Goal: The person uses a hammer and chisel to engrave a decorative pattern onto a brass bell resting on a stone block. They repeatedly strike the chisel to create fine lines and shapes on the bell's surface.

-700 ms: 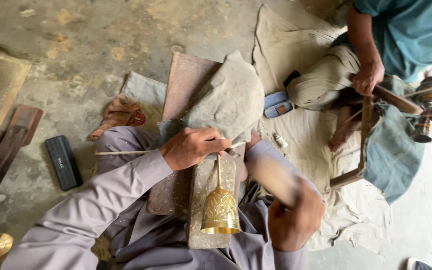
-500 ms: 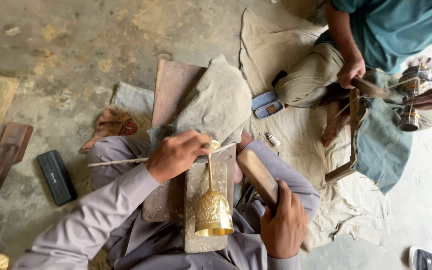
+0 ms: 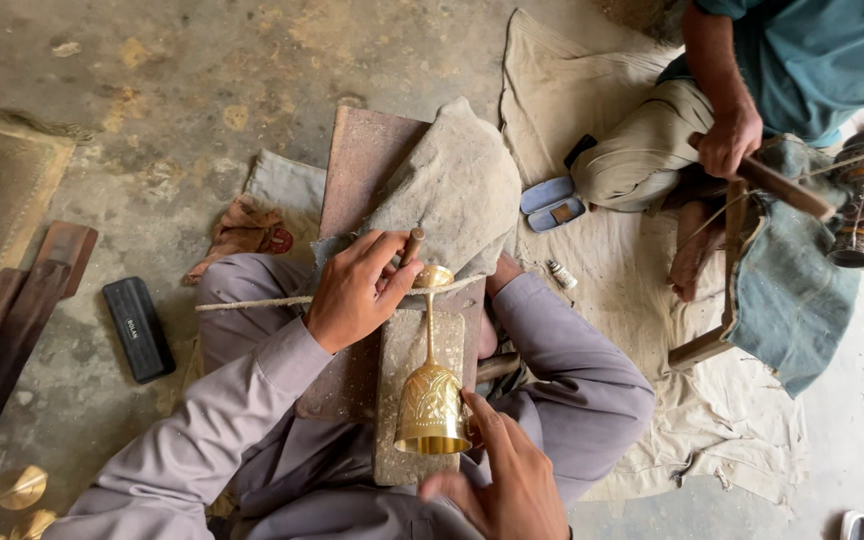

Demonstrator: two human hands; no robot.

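Engraved brass goblet [image 3: 432, 400] lies on grey stone slab [image 3: 400, 350], bowl at 6 o'clock; left hand [image 3: 352, 290] grips a small tool at its foot; right hand [image 3: 507, 480], open, steadies the rim; hold firm.

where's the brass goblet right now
In the head view the brass goblet lies low and centre on a stone slab across the person's lap, its foot by the left hand, its cup touched by the right hand.

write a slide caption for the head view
Seated person's left hand holds a small tool at a brass goblet on a stone slab, right hand steadying its cup.
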